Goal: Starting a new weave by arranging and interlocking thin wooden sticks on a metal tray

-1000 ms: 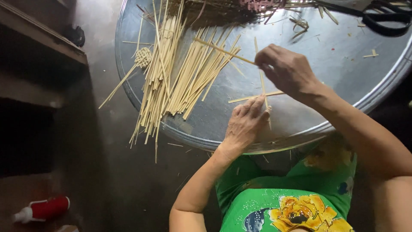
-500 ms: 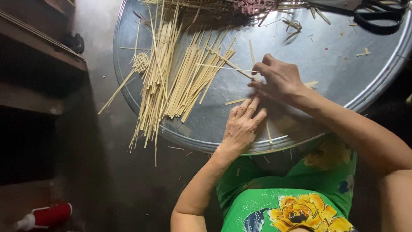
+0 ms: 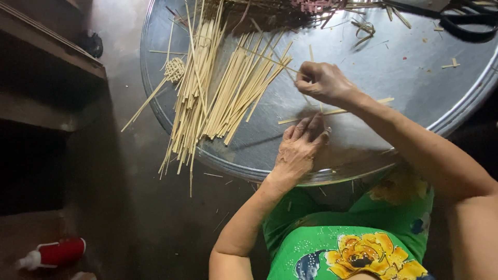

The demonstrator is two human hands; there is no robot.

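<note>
Dim floor surrounds a round metal tray point(image 3: 415, 111), which carries everything. Near its front edge the left hand point(image 3: 300, 150) lies flat, fingers spread, pressing crossed strips point(image 3: 337, 110) against the metal. Just above, the right hand point(image 3: 322, 82) is closed, pinching one thin strip point(image 3: 270, 58) that slants toward the bundle point(image 3: 228, 88). That bundle spills over the tray's left edge. Bare metal lies open to the right. Scissors point(image 3: 467, 23) sit at the far right edge; a red bottle point(image 3: 54, 253) lies on the floor.
</note>
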